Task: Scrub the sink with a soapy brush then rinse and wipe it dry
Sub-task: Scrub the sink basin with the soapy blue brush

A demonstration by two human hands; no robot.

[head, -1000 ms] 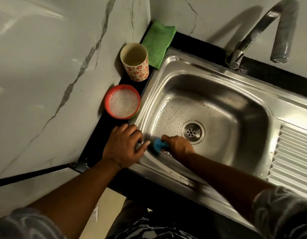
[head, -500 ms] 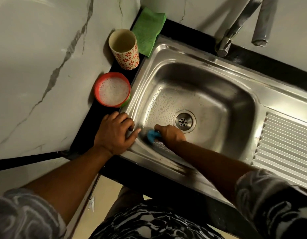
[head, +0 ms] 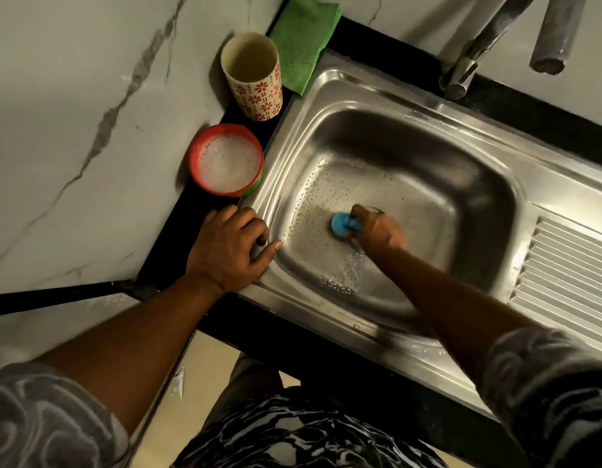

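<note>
Head view, looking down into the corner of the black desk [head: 529, 106]. My right hand [head: 380, 231] is down in the basin of the stainless steel sink [head: 353, 89], fingers curled tightly round a blue brush [head: 343, 225], which is pressed against the basin floor near its middle. Soap droplets and foam cover the basin's left wall and near floor. My left hand [head: 228, 251] holds nothing: it rests on the sink's near-left rim corner, with the fingers loosely bent on the rim and the thumb stretched along the rim towards the basin.

Along the left edge of the desk, between the sink and the marble wall [head: 73, 113], stand a red bowl [head: 195, 153] full of soapy foam, just beyond my left hand, and behind it an upright floral cup [head: 259, 96]. A folded green cloth [head: 303, 38] lies in the far-left corner, beside the cup. The tap [head: 472, 59] rises from the far edge, and the ribbed drainboard [head: 569, 285] lies to the basin's right.
</note>
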